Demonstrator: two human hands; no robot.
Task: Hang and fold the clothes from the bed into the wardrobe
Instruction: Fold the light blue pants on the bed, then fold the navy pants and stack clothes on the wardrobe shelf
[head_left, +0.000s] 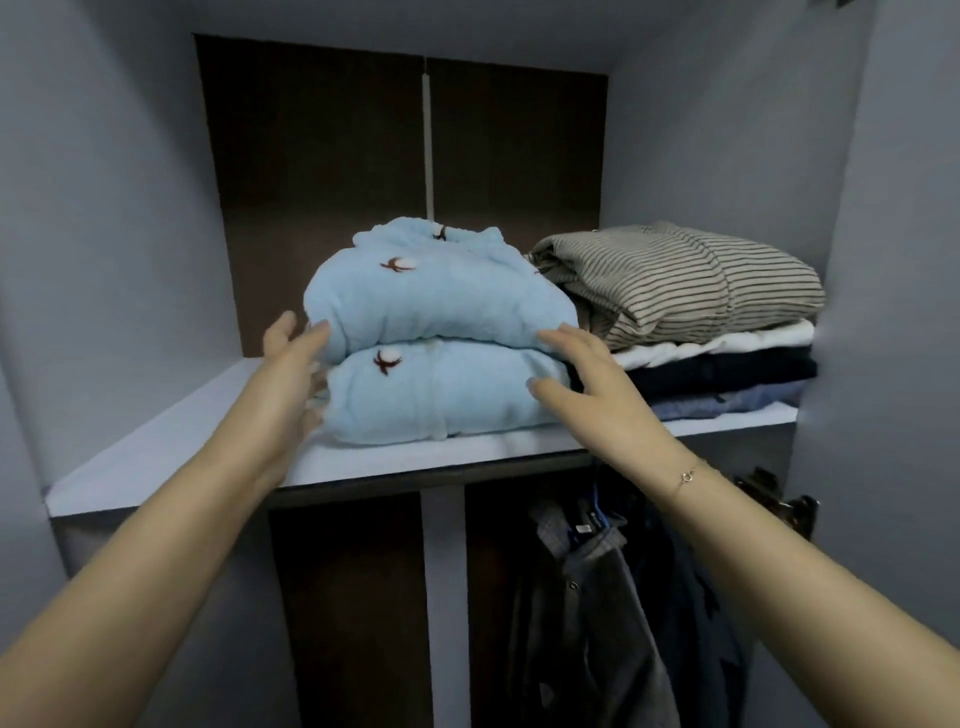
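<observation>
Judging by how things lie, the folding side of the job looks well advanced: the wardrobe shelf already carries two piles, and the one landmark worth steering by is the light blue fleece bundle, a thick folded garment with small brown-and-white embroidered sprigs, doubled over into two plump layers and sitting near the front middle of the shelf. Just to the right of the bundle, touching or very nearly touching it, is a stack of folded clothes: a beige striped top uppermost, then something white, something dark navy, and a blue piece at the bottom. To the left of the bundle the shelf shows only its pale surface. Below the bundle, under the shelf and off to the right, dark garments hang in the lower compartment, so some hanging appears done as well; the rail itself is hidden. The left hand lies against the bundle's left end with straight, spread fingers touching the fleece, gripping nothing. The right hand sits at the bundle's right front corner, fingers likewise extended and relaxed, resting on or just at the fabric, not curled round it. I would judge this as the settling or squaring of the bundle in its place. The bed is out of sight, so how many clothes are left cannot be told.
</observation>
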